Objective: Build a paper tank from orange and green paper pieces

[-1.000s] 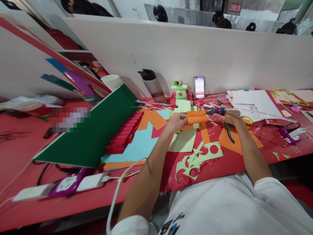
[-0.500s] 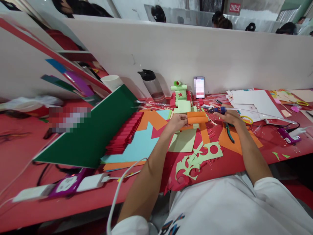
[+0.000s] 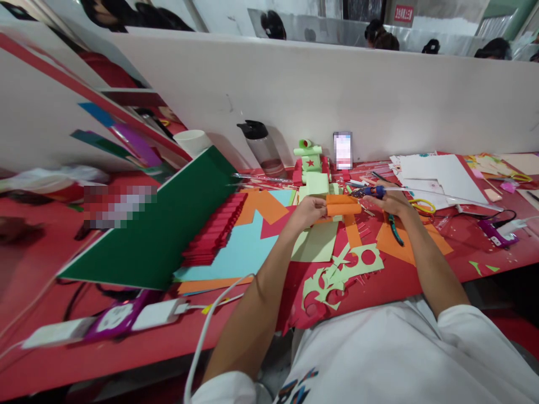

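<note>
My left hand (image 3: 313,211) is closed on the left end of a folded piece of orange paper (image 3: 344,205), fingers pinching its edge. My right hand (image 3: 392,200) grips a blue hot glue gun (image 3: 376,192), with a long clear glue stick (image 3: 446,197) running out of its back to the right. The gun's nozzle is close to the paper's upper right edge; whether they touch I cannot tell. Just behind the paper stands a light green paper model (image 3: 316,182) with red sides and a red star. Pliers (image 3: 394,230) with dark green handles lie below my right hand.
Light green cut-out scraps (image 3: 330,280) lie in front of me. To the left are blue paper (image 3: 240,252), red folded strips (image 3: 214,233) and a slanted green board (image 3: 155,230). A bottle (image 3: 263,148) and a phone (image 3: 342,150) stand at the partition. Yellow scissors (image 3: 422,207) lie at right.
My left hand and the orange paper have shifted slightly right. The glue gun has moved a little left and down. A blurred brown shape has appeared at the far left edge.
</note>
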